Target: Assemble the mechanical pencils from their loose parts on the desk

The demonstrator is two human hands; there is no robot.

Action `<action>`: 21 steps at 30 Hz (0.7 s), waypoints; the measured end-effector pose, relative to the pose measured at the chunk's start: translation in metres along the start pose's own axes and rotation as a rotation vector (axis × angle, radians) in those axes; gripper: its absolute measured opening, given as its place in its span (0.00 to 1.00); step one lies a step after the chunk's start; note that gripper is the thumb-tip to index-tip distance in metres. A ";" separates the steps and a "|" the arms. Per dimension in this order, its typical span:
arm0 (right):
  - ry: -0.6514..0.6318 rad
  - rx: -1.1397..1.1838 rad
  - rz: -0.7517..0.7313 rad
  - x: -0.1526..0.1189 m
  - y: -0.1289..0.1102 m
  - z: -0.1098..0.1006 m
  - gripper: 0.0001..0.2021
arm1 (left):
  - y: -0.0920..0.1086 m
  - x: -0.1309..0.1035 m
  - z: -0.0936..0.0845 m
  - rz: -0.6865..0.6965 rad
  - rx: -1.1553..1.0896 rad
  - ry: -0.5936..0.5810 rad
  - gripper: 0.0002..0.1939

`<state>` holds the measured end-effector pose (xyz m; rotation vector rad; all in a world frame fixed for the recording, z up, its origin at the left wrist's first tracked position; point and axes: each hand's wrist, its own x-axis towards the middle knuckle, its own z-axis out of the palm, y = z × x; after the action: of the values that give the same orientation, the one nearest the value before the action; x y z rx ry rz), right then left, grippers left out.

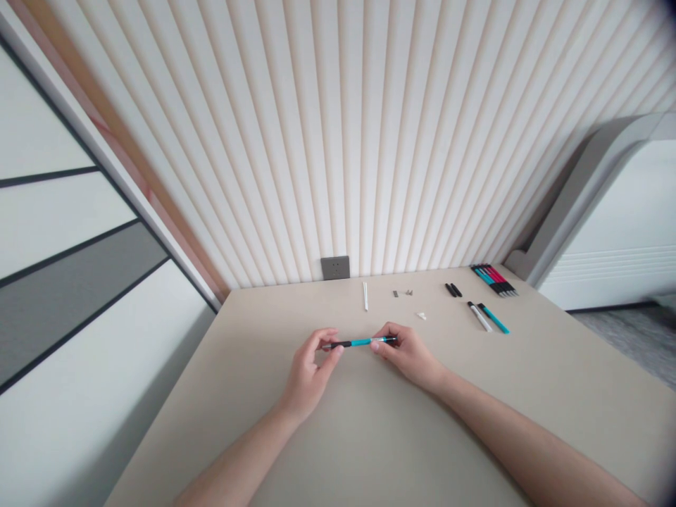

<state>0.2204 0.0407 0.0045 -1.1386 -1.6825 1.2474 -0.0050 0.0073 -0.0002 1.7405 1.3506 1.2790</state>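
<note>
A turquoise pen (361, 342) with a black grip and a dark far end is held level above the table between both hands. My left hand (311, 366) pinches its black grip section near the tip, at the left. Around its right end, my right hand (406, 352) is closed with thumb and fingers. Beyond the hands lie two thin white sticks (365, 296), small metal parts (404, 293) and small white pieces (421, 315). To the right are two black tubular pieces (453, 289), a white barrel (479, 317) and a turquoise barrel (494, 319).
Several pens (495, 280) with turquoise, white and pink barrels lie in a row at the table's (338, 436) back right. A dark wall socket (335, 267) sits at the back edge, below the ribbed wall (338, 141). A white-and-grey panel (79, 317) stands at the left.
</note>
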 end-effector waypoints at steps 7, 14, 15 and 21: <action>0.027 0.015 -0.002 -0.001 0.000 0.000 0.18 | 0.003 0.000 0.000 0.007 -0.014 -0.013 0.16; 0.033 0.025 -0.007 -0.001 0.000 0.000 0.18 | 0.002 0.001 0.000 -0.070 -0.014 -0.027 0.14; 0.034 0.020 -0.006 -0.001 0.000 0.000 0.18 | 0.000 0.001 0.000 -0.063 -0.010 -0.018 0.13; 0.033 -0.011 0.001 -0.001 -0.001 0.000 0.18 | -0.003 0.000 0.001 0.018 -0.015 0.032 0.15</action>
<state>0.2204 0.0390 0.0056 -1.1603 -1.6660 1.2147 -0.0051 0.0083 -0.0035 1.7323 1.3424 1.3282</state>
